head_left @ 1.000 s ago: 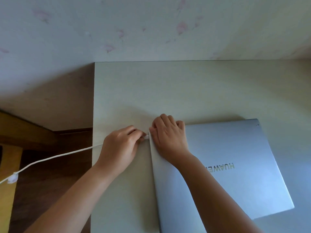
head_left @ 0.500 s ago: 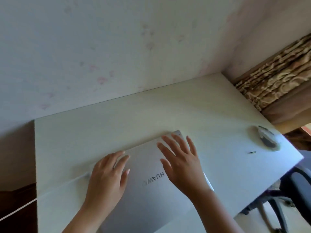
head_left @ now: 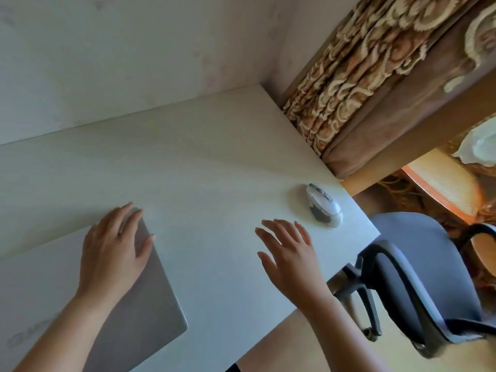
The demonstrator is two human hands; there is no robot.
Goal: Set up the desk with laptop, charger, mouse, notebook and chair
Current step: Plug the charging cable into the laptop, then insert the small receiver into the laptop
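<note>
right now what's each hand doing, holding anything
Left hand: open, resting flat on the closed laptop.
Right hand: open, fingers spread above the desk, holding nothing.

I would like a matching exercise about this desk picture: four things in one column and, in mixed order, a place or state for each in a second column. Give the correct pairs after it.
Column 1
1. laptop
2. mouse
3. chair
4. right hand

Column 2
A. on the floor beside the desk's right end
B. closed, with the left hand resting flat on its lid
C. open, fingers spread, over the bare desk
D. on the desk near its right edge

Pairs: 1-B, 2-D, 3-A, 4-C
</note>
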